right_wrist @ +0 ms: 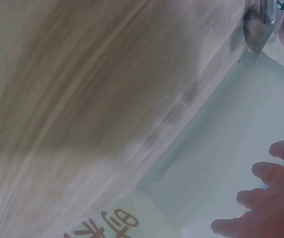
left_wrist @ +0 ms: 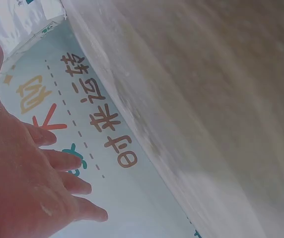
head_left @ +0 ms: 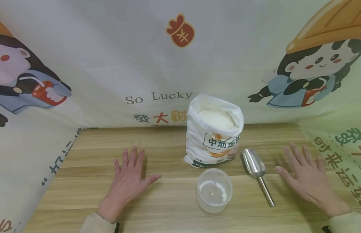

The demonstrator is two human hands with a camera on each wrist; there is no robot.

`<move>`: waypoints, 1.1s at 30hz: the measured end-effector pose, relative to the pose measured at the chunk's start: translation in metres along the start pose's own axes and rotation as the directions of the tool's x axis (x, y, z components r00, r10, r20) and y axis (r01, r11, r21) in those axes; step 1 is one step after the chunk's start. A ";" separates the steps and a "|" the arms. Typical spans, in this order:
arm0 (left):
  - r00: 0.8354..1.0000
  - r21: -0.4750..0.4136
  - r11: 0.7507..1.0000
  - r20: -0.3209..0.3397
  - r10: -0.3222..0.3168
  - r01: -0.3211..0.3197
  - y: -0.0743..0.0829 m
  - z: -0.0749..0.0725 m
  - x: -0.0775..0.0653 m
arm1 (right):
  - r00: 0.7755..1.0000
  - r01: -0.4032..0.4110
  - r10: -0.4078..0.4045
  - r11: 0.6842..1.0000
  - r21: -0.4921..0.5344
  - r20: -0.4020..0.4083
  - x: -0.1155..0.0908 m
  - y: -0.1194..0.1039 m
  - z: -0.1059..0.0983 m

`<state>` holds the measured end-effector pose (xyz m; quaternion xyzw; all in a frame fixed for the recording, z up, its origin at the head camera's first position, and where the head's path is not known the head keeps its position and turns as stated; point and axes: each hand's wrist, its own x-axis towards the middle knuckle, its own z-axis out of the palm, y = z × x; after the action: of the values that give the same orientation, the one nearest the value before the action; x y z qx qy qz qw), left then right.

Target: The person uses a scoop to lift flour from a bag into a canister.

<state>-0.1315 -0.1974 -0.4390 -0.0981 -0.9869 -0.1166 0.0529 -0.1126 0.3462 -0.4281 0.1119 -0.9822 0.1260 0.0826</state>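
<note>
My left hand (head_left: 128, 181) lies spread on the wooden table at the left, palm down, holding nothing. On the right, my right hand (head_left: 307, 176) is likewise spread, its thumb nearest a metal scoop (head_left: 254, 165). The scoop rests with its bowl toward the back and its handle toward me. A white flour bag (head_left: 209, 145) stands upright at the back middle, its top rolled down and white flour (head_left: 216, 118) showing inside. In front of the bag sits a clear round plastic container (head_left: 214, 194). Both wrist views show the fingers straight, with nothing in them.
The wood-grain table (head_left: 165, 200) carries these things. Behind it rises a pale printed cloth (head_left: 125, 58) with cartoon figures and lettering, which also hangs along the left and right sides. The flour bag stands close against the back cloth.
</note>
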 end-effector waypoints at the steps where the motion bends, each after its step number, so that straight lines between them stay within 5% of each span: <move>1: 1.000 0.001 1.000 0.000 0.000 0.000 0.000 0.000 0.000 | 1.000 0.001 -0.001 1.000 0.001 0.000 0.000 -0.001 0.000; 14: 1.000 -0.019 1.000 -0.019 0.024 -0.024 0.013 0.000 0.007 | 1.000 -0.003 0.003 1.000 0.015 -0.009 -0.001 -0.007 0.002; 33: 0.994 -0.180 0.979 -0.053 0.093 -0.101 0.063 -0.004 0.045 | 0.999 0.000 0.002 0.998 0.061 -0.041 -0.001 -0.018 0.005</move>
<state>-0.1621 -0.1300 -0.4159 -0.1480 -0.9647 -0.2058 0.0714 -0.1077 0.3281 -0.4291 0.1112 -0.9760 0.1584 0.0994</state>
